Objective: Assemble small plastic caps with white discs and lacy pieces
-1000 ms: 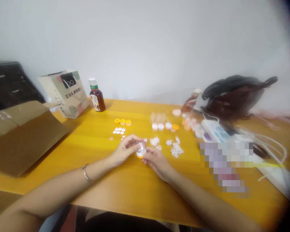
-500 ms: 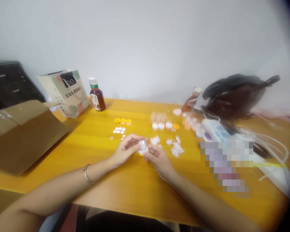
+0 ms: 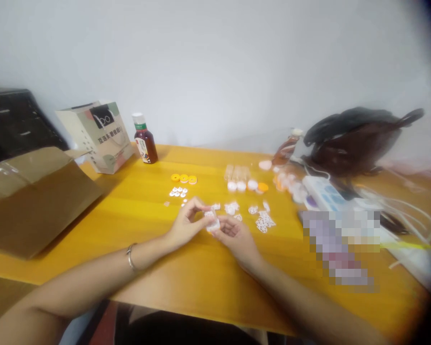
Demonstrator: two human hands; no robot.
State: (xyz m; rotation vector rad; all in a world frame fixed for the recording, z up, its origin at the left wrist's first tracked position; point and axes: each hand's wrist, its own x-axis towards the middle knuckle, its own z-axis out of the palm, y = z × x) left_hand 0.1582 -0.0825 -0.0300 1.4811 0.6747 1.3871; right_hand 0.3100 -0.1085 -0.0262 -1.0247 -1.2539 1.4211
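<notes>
Both hands meet over the middle of the table, closed round a small white and clear plastic piece (image 3: pixel 211 223); blur hides its exact kind. My left hand (image 3: pixel 188 227) pinches its upper left side between thumb and fingers. From the right, my right hand (image 3: pixel 239 239) grips its lower edge. Just beyond the fingers lie small white cut-out plastic parts (image 3: pixel 232 208), with more white lattice parts (image 3: pixel 264 222) to the right. Several small white discs with raised centres (image 3: pixel 178 192) sit behind my left hand, and three yellow rings (image 3: pixel 184 178) stand in a row behind those.
Clear tubes with white ends (image 3: pixel 237 177) lie at the back beside an orange cap (image 3: pixel 262 188). A bottle of red-brown drink (image 3: pixel 145 141), a paper bag (image 3: pixel 111 139) and a cardboard box (image 3: pixel 39 201) stand left. A power strip (image 3: pixel 323 194) and a dark bag (image 3: pixel 359 143) occupy the right.
The held piece has tilted slightly between my fingers, and the yellow on its lower edge no longer shows. Both hands keep their grip; the view has shifted a little.
</notes>
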